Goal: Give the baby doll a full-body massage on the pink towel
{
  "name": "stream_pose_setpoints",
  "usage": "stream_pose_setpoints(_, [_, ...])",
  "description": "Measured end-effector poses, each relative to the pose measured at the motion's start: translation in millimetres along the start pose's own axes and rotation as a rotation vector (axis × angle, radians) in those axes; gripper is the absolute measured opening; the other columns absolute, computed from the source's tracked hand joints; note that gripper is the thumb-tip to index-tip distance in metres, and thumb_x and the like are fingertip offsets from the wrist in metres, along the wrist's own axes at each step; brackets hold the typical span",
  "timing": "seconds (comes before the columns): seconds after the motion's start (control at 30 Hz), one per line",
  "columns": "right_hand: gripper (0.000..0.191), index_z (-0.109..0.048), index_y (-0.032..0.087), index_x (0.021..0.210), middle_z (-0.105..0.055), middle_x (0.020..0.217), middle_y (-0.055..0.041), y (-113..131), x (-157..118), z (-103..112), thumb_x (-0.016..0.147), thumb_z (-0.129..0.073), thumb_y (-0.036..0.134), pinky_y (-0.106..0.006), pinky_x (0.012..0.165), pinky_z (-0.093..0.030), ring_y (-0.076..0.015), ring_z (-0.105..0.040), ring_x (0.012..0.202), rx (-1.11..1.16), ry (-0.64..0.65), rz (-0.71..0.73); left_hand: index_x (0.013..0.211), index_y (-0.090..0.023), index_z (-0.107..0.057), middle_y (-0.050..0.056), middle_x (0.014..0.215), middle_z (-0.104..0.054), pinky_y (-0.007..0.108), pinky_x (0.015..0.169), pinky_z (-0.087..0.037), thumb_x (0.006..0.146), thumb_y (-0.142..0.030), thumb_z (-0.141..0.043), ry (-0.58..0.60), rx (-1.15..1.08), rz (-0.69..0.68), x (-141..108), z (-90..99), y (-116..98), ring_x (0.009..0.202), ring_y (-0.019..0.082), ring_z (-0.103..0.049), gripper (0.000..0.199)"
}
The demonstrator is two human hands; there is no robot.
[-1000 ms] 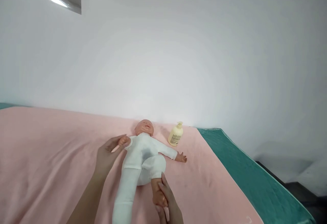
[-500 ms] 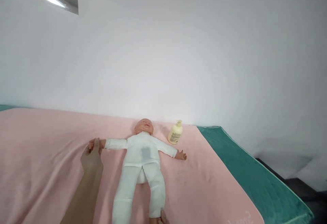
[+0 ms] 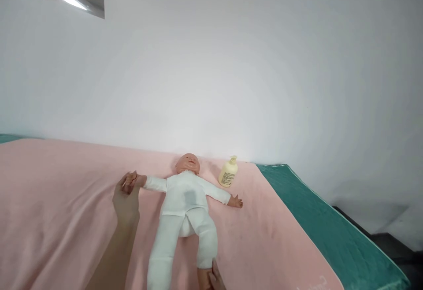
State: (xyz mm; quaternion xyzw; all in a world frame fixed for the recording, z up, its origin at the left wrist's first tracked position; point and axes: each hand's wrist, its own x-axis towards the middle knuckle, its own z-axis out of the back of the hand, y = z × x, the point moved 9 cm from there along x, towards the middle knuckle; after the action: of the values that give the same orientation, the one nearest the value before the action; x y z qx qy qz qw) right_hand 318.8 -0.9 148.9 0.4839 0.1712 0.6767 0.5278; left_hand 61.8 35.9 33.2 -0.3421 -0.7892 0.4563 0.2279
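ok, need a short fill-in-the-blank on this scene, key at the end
1. The doll lies on its ____.
2. The cloth under it is ____.
3. The person's hand clasping the doll's hand is the ____ one.
4. The pump bottle is pale ____.

back; pink; left; yellow

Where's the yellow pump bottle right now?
In the head view, the pump bottle sits on the pink cloth, right of the doll's head and just beyond its outstretched arm, near the wall.

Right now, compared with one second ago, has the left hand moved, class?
Yes: the left hand has shifted left, farther from the stationary bottle, and the doll's arm is now stretched out.
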Motion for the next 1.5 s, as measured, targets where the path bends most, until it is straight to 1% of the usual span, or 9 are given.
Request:
stream_pose_setpoints(0.2, [0.031,-0.056,0.023,0.121,-0.056,0.126,-0.0087,-9.2,-110.6,42.7,0.094,-0.054,0.039,-0.043,0.087,-0.052,-0.0228,-0.058,0.107,-0.015,-0.004,-0.033,0.117,-0.024,-0.064,0.006,0.117,-0.067,0.041,0.096,-0.048,0.073,-0.034,-0.070,0.417,0.346,-0.222,-49.8,-55.5,-22.8,0.108,0.025,-0.062,0.045])
stream_pose_setpoints(0.37, [0.040,-0.047,0.032,0.136,-0.049,0.140,-0.0057,-16.2,-136.1,51.6,0.097,-0.044,0.038,-0.040,0.101,-0.047,-0.0244,-0.048,0.127,-0.006,0.041,-0.026,0.120,-0.029,-0.062,0.002,0.124,-0.066,0.033,0.091,-0.051,0.083,-0.027,-0.055,0.984,0.567,-0.448,-110.7,-100.2,-17.5,0.109,0.021,-0.063,0.038])
stream_pose_setpoints(0.63, [0.045,-0.041,0.030,0.141,-0.047,0.143,-0.0033,-19.0,-111.3,46.9,0.096,-0.045,0.031,-0.033,0.104,-0.044,-0.0203,-0.042,0.132,0.010,0.061,-0.069,0.104,-0.026,-0.068,0.001,0.119,-0.068,0.035,0.097,-0.049,0.083,-0.012,-0.046,1.177,0.623,-0.702,-138.0,-109.4,-19.5,0.114,0.018,-0.061,0.033])
stream_pose_setpoints(0.73, [0.045,-0.041,0.030,0.141,-0.047,0.143,-0.0033,-21.2,-115.5,46.8,0.096,-0.046,0.031,-0.034,0.105,-0.042,-0.0205,-0.042,0.133,0.019,0.054,-0.061,0.097,-0.025,-0.069,0.002,0.119,-0.068,0.032,0.093,-0.051,0.083,-0.011,-0.046,1.180,0.589,-0.700,-137.9,-108.6,-20.7,0.110,0.018,-0.063,0.030])
stream_pose_setpoints(0.87, [0.041,-0.044,0.033,0.138,-0.048,0.141,-0.0038,-20.5,-129.5,52.0,0.097,-0.045,0.035,-0.038,0.104,-0.045,-0.0225,-0.045,0.130,0.019,0.018,-0.028,0.090,-0.024,-0.070,0.004,0.111,-0.069,0.032,0.088,-0.053,0.081,-0.021,-0.057,1.026,0.488,-0.553,-115.4,-102.0,-25.1,0.102,0.020,-0.065,0.017])
stream_pose_setpoints(1.0, [0.034,-0.055,0.028,0.126,-0.055,0.129,-0.0078,-12.8,-128.3,52.0,0.094,-0.054,0.039,-0.043,0.091,-0.052,-0.0245,-0.056,0.113,0.006,-0.024,-0.009,0.093,-0.024,-0.072,0.004,0.103,-0.071,0.040,0.093,-0.050,0.070,-0.033,-0.073,0.557,0.388,-0.315,-67.5,-70.6,-32.0,0.101,0.024,-0.064,0.025])
stream_pose_setpoints(1.2, [0.026,-0.059,0.029,0.118,-0.057,0.124,-0.0075,2.6,-43.8,19.3,0.093,-0.055,0.039,-0.041,0.084,-0.054,-0.0232,-0.056,0.108,0.001,-0.027,0.004,0.099,-0.020,-0.072,0.004,0.104,-0.070,0.048,0.102,-0.044,0.061,-0.034,-0.081,-0.060,0.066,0.069,-27.0,-3.3,-3.7,0.106,0.027,-0.062,0.042])
stream_pose_setpoints(1.3, [0.037,-0.055,0.024,0.126,-0.054,0.131,-0.0093,7.7,13.2,-1.0,0.093,-0.057,0.041,-0.047,0.092,-0.051,-0.0254,-0.056,0.114,-0.005,-0.021,0.006,0.095,-0.018,-0.070,0.003,0.102,-0.068,0.046,0.106,-0.040,0.064,-0.033,-0.079,-0.186,-0.013,0.131,-17.1,15.0,14.6,0.110,0.026,-0.060,0.035])
stream_pose_setpoints(1.5, [0.037,-0.057,0.049,0.122,-0.061,0.126,0.0083,6.5,69.0,-22.6,0.085,-0.064,0.046,-0.045,0.088,-0.055,-0.0316,-0.043,0.130,-0.022,-0.014,-0.023,0.084,-0.017,-0.058,0.005,0.087,-0.064,0.041,0.091,-0.053,0.079,-0.021,-0.063,-0.300,-0.151,0.337,-3.4,34.6,50.7,0.103,0.023,-0.064,0.008])
